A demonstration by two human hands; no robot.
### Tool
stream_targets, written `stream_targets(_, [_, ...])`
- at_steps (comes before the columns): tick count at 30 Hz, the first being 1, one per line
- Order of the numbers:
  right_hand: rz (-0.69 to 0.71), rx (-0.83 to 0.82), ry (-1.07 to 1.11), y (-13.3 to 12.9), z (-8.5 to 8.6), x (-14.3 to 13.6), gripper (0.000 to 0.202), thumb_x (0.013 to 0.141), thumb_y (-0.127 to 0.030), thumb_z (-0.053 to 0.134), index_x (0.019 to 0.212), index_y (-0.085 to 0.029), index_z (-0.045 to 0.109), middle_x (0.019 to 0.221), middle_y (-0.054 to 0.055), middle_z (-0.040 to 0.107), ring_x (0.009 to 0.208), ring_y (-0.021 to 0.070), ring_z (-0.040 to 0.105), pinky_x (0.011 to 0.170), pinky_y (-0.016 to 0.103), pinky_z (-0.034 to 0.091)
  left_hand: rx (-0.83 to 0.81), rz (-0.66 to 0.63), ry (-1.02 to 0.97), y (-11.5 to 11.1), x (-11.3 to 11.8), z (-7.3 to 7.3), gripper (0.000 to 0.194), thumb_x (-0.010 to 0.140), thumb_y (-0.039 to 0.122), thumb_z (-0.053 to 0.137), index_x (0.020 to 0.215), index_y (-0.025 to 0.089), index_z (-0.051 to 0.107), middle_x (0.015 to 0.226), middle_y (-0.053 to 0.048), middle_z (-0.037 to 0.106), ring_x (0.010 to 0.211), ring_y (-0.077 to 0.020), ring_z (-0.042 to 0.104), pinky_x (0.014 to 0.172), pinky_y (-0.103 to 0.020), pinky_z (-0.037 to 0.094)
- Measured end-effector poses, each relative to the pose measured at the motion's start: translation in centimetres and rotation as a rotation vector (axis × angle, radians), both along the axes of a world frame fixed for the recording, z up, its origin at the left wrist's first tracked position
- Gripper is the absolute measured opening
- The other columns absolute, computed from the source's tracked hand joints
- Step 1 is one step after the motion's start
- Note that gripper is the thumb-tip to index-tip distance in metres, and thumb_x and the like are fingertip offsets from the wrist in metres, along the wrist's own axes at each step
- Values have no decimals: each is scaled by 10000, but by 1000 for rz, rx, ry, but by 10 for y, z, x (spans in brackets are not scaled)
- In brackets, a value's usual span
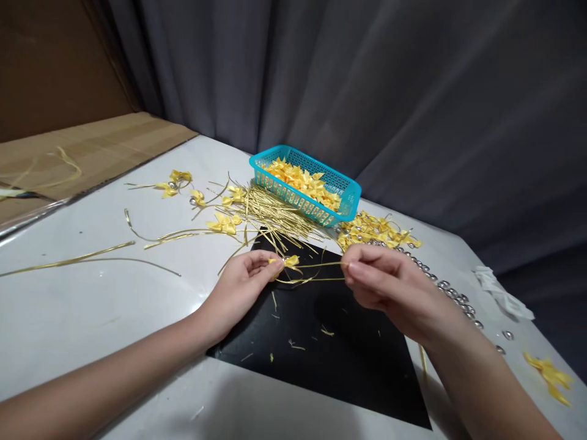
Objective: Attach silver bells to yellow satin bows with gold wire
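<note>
My left hand [257, 272] pinches a small yellow ribbon bow [290, 262] between thumb and fingers. Thin gold cord [321, 264] runs from the bow to my right hand [389, 281], whose thumb and forefinger are closed on it. Two strands stretch side by side between the hands, with a loose loop hanging just right of the bow. Both hands are above a black mat [330, 366] scattered with short gold cord scraps [327, 331]. Part of the bow is hidden by my left fingers.
Behind the mat stands a turquoise basket [351, 198] of yellow bows, with a pile of gold cords [275, 211] before it. Finished-looking bows [376, 229] and silver rings [452, 292] lie at right. Loose cords [68, 261] and cardboard [92, 150] are at left.
</note>
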State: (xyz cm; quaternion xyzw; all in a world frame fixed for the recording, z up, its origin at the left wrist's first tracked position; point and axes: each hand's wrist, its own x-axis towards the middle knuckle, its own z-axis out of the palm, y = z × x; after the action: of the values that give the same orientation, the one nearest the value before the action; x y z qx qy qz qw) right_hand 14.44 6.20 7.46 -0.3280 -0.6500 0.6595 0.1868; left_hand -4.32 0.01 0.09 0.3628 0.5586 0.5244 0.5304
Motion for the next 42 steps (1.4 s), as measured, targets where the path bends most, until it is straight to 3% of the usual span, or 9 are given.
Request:
stream_targets(6, [24,611,-378,-26,0,-5,188,892,-313,514,842,-173,628,495,-51,336,426,39,248,407,169,198,66,-26,95,2,0,-2,183,763,314,630,806,137,605,741,-4,601,681,-118,538,659,-225,410])
stream_targets(10, [290,1050,-465,-43,1,-9,211,898,-138,429,933,-174,634,581,-19,534,446,54,394,473,203,258,124,-96,129,-1,1,-3,177,790,325,586,806,149,595,760,-10,601,696,-127,538,640,-223,415])
stream_targets(13, [459,1284,-518,-51,0,-12,248,826,-58,412,834,-156,640,547,-15,518,427,83,395,457,247,220,137,-166,194,-4,3,-3,168,816,321,543,790,161,583,735,-5,591,673,-126,528,612,-222,404])
stream_targets(15, [462,1351,-513,-52,-1,-14,236,813,-58,422,766,-155,632,521,-18,495,411,86,374,452,254,218,158,-238,270,-7,5,-3,166,825,312,521,788,164,586,716,-6,595,655,-129,523,600,-226,399])
stream_targets(19, [302,1302,-372,-45,-6,-14,200,880,-124,454,800,-144,637,548,-9,534,458,71,416,498,213,295,219,-424,409,-12,8,-2,131,805,220,486,783,168,603,720,-19,638,658,-148,554,604,-241,405])
stream_targets(22, [191,1097,-288,-38,-11,-16,150,886,-160,497,863,-146,644,583,-17,558,447,46,377,490,184,306,277,-485,499,-16,10,-2,173,816,203,454,752,166,611,721,-29,640,695,-167,579,606,-239,404])
stream_targets(27, [-1,837,-287,-26,-23,-24,157,850,-234,558,801,-145,677,455,-57,324,424,46,260,445,185,245,266,-500,539,-18,13,-3,218,848,269,468,698,168,590,636,-8,588,597,-144,546,538,-223,370])
stream_targets(36, [-230,890,-380,-6,-42,-26,195,812,-261,562,717,-128,670,453,-61,263,437,48,255,458,195,225,192,-486,437,-15,10,-5,174,834,295,501,790,172,616,687,-1,596,613,-127,522,572,-226,381])
stream_targets(42, [-362,899,-411,-2,-34,-21,191,796,-257,559,688,-123,642,452,-63,240,434,48,242,457,196,219,83,-377,99,-8,7,-5,144,803,303,571,782,164,603,744,-12,636,712,-136,607,638,-226,441])
